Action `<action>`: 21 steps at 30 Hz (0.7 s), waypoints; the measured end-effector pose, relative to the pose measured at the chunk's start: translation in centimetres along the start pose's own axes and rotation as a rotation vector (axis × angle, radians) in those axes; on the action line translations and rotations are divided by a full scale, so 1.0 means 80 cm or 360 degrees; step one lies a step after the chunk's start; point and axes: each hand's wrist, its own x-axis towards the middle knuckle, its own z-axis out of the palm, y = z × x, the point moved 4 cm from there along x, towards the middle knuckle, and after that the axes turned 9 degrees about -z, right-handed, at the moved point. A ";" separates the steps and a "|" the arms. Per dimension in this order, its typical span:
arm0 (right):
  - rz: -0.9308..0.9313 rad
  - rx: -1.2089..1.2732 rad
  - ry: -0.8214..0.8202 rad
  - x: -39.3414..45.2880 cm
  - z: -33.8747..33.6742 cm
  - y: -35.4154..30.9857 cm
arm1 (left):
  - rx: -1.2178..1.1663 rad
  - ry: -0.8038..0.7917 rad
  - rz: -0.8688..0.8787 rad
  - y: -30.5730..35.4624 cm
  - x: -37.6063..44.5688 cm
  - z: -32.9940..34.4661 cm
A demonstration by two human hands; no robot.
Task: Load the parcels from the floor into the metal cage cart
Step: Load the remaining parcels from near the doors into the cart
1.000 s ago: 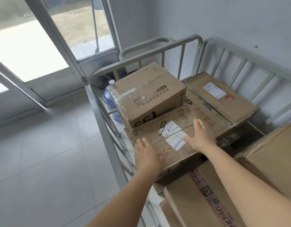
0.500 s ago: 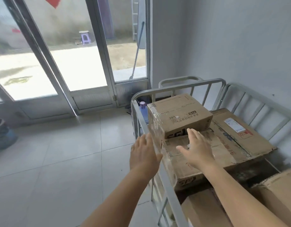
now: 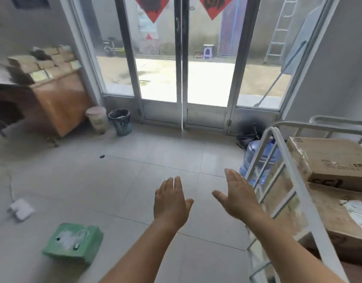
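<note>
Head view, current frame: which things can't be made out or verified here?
- Metal cage cart: cut off by the right and bottom edges; how full it is cannot be told.
- Lower cardboard box: label blurred, unreadable.
- Green parcel: motion blur hides its markings.
- White item on the floor: too blurred to identify.
- Water jug: partly hidden behind the cart bars.
- Left hand and right hand: only their backs show; both empty.

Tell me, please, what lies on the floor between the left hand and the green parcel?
In the head view, only bare pale floor tiles lie between the left hand and the green parcel; nothing else sits on that stretch.
</note>
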 end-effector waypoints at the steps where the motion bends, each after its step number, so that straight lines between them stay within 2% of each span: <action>1: -0.0061 0.0003 -0.0036 0.000 0.015 -0.030 | 0.0000 0.0010 -0.0071 -0.033 -0.008 -0.005; 10: -0.0581 0.0002 -0.0364 -0.012 0.140 -0.262 | -0.0064 0.0116 -0.0649 -0.274 -0.082 -0.037; 21: -0.1032 -0.0050 -0.0802 -0.015 0.300 -0.454 | -0.0197 0.0106 -0.1405 -0.498 -0.148 -0.038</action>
